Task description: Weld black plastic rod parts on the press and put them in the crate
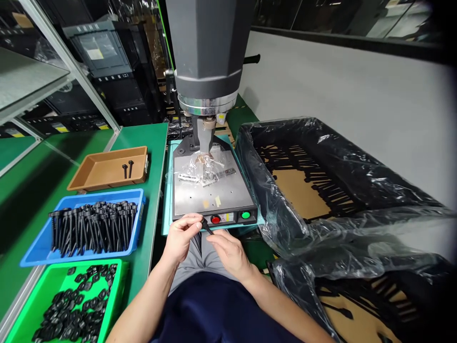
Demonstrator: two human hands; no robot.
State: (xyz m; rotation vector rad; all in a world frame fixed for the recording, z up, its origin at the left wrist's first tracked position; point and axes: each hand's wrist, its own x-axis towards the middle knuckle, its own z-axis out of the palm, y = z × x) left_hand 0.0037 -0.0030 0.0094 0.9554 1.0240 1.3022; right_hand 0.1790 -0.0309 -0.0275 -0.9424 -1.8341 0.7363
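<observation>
A small black plastic part (206, 226) with a wide head and a narrow stem is held between my hands, just in front of the press's base. My left hand (181, 237) pinches its head end between thumb and fingertips. At the lower end of the stem, my right hand (230, 252) grips with thumb and fingers. Directly ahead stands a grey press (209, 57), its metal tool pointing down at a plastic-wrapped fixture on the steel plate (189, 205). A red button (215, 219) and a green button (245, 215) sit on the base's front edge.
On the green bench at left are a brown tray (94, 159) with two black stemmed parts, a blue tray (35, 247) full of them, and a green bin (26, 300) of small black pieces. Right of the press stand plastic-lined boxes (271, 200) holding rows of black parts on cardboard.
</observation>
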